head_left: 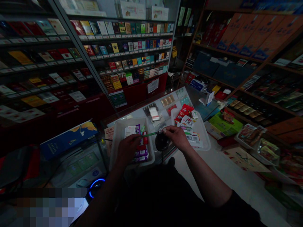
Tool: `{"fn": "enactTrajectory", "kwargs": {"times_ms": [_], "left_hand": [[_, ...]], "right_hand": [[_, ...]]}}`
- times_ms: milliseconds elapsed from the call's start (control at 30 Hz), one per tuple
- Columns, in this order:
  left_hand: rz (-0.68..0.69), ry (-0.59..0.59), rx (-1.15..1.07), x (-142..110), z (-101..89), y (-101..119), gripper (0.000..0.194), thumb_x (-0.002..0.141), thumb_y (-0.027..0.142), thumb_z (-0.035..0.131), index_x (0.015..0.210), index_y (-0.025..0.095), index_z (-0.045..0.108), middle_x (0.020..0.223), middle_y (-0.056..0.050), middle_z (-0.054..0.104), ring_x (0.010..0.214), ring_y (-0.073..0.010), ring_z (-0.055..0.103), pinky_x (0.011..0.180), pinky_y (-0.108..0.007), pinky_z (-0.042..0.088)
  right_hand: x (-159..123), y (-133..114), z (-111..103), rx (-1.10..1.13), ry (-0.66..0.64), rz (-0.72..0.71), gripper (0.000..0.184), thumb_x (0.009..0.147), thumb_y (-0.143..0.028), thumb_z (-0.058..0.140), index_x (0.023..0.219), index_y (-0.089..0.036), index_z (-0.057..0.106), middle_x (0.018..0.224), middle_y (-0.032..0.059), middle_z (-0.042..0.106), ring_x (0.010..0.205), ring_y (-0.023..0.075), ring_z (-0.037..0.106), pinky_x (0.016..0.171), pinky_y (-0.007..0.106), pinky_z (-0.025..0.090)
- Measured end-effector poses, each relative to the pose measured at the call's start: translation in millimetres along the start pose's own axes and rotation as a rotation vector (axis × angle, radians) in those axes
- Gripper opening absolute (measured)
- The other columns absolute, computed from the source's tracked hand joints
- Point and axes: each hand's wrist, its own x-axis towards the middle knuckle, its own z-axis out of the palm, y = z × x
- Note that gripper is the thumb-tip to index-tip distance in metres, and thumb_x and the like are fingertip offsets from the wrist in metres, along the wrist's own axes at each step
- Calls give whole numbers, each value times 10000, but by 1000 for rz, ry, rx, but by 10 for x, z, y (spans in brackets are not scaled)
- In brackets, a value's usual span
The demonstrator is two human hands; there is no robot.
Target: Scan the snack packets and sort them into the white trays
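Observation:
A slim green stick-like item [151, 134] stretches between my two hands above the counter; its exact kind is too dark to make out. My left hand [127, 146] pinches one end, over a white plastic tray [112, 157]. Purple packets [141, 155], a small red item [145, 138] and a white box [130, 130] lie in that tray. My right hand [177, 136] has thumb and fingers closed at the other end, beside a second white tray [206, 143] with red and white packets [186, 112]. Just below the item stands a round black object [162, 142].
The glass counter [132, 113] runs ahead, with shelves of cigarette packs [130, 47] behind it. A blue box [68, 140] and a blue-lit ring [97, 186] are at left. Wooden shelves [258, 64] and packaged goods [249, 135] flank the right.

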Motion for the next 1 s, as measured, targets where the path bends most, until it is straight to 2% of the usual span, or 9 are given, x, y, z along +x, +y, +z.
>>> {"fn": "enactTrajectory", "kwargs": {"times_ms": [100,167,233,333,433,500,633,800,1000], "left_hand": [[38,-7,102,79,26,53,404,834,588,656,936,218,784,751,-2,726,749,-201,679,704,-315,543],[94,16,163,150,57,58,368,842,569,648,863,220,760,762,-2,697,748,-191,654,733,-317,534],[190,63,197,237,96,40,320,845,526,645,825,220,735,880,-28,695,840,-201,654,822,-338,541],[369,94,229,384,145,16,240,858,435,634,832,214,725,1161,-84,674,1104,-246,627,1032,-410,495],[483,41,306,532,171,47,209,880,374,609,835,212,734,1396,-91,600,1310,-288,525,1168,-488,397],[530,-12,364,629,192,95,211,890,351,596,839,215,749,1478,-76,557,1389,-305,461,1212,-522,346],[612,-93,426,844,296,163,219,889,330,597,865,219,784,1538,-61,522,1491,-325,354,1257,-549,267],[664,-158,493,1104,519,126,207,884,311,615,859,227,802,1581,-53,484,1567,-342,220,1261,-595,208],[729,-230,630,1217,718,106,176,875,261,645,896,257,820,1609,-54,455,1585,-371,168,1249,-674,102]], "right_hand": [[69,24,-71,-87,67,-95,221,797,-421,691,759,-208,738,903,43,728,861,202,669,872,348,509],[126,46,-116,-96,81,-130,191,789,-396,696,740,-215,730,1047,68,734,980,218,677,973,371,485],[182,72,-160,-105,76,-130,175,794,-375,689,720,-218,718,1177,87,725,1093,235,667,1035,393,459],[259,115,-233,-143,57,-141,193,817,-358,665,685,-218,679,1277,105,704,1206,256,639,1076,424,432],[345,171,-330,-187,43,-175,213,835,-371,655,687,-219,648,1323,114,687,1226,264,636,1096,448,419],[418,229,-405,-209,45,-187,223,838,-386,658,688,-223,634,1347,113,677,1230,265,635,1107,458,412],[585,404,-556,-219,48,-160,216,832,-383,659,685,-225,640,1400,110,653,1270,270,618,1129,475,396],[735,669,-714,-259,76,-127,171,827,-370,682,753,-220,716,1434,110,630,1324,271,584,1155,478,378],[788,942,-855,-414,101,-198,124,814,-296,725,721,-213,730,1445,115,619,1373,303,529,1175,517,362]]}}
